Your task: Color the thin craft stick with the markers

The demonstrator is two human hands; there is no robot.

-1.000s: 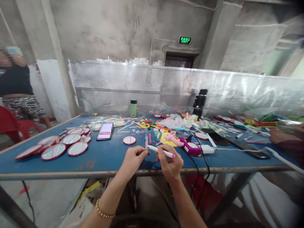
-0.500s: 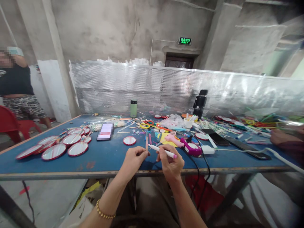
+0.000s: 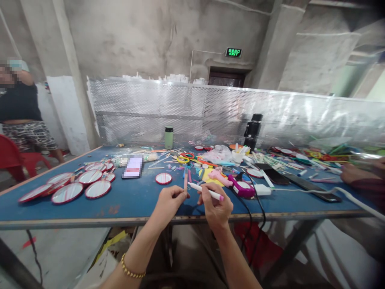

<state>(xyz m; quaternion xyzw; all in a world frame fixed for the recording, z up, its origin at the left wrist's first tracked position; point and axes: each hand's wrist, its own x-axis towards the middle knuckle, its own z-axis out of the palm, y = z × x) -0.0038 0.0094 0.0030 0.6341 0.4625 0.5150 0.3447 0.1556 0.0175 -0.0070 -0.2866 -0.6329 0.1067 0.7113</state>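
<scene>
My left hand (image 3: 168,202) pinches the lower end of a thin pinkish stick (image 3: 185,179) that stands upright over the blue table (image 3: 129,200). My right hand (image 3: 215,206) is closed around a white marker with a pink cap (image 3: 205,191), whose tip points left and touches the stick near my left fingertips. Both hands hover just above the table's front edge. A round red-rimmed disc (image 3: 164,178) lies on the table just beyond my left hand.
Several red-rimmed round discs (image 3: 68,192) lie at the left. A phone (image 3: 132,166), green bottle (image 3: 169,137), black bottle (image 3: 253,131), pink glue gun (image 3: 242,187) with cables and scattered sticks crowd the middle and right. A person stands far left (image 3: 21,108); another person's hand (image 3: 355,173) rests at right.
The marker tip has shifted slightly along the stick; otherwise both hands stay in place.
</scene>
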